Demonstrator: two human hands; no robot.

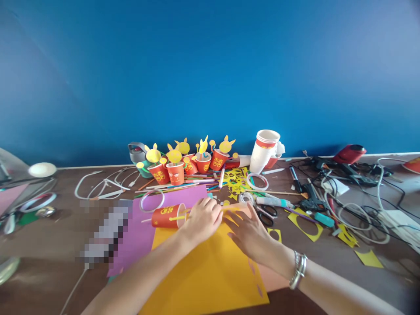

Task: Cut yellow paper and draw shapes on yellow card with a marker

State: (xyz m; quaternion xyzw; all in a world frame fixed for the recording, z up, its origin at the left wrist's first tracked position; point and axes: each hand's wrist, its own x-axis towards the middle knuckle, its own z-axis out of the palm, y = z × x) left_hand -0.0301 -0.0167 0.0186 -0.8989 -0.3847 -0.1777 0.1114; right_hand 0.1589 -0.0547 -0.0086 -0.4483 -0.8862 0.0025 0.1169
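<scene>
My left hand [204, 220] is closed, fingers curled, just above the orange-yellow paper sheet [197, 271]. Whatever it holds is hidden. Beside it a red paper cup [166, 216] with gold lettering lies on its side, a yellow strip at its mouth and a white stick protruding from its base end. My right hand [246, 232] hovers over or rests on the papers, its fingers stretched and apart; I cannot tell whether it touches them. A peach sheet [274, 280] lies partly under the yellow one. Black scissors [265, 215] and a tape roll [246, 198] lie beyond my right hand.
Red cups with yellow rabbit-like cutouts [176, 173] stand along the blue wall. To their right are stacked white cups [262, 153]. Purple paper [131, 245] lies left, yellow scraps [234, 181] behind. A glue gun [311, 199] and tangled cables [357, 218] fill the right.
</scene>
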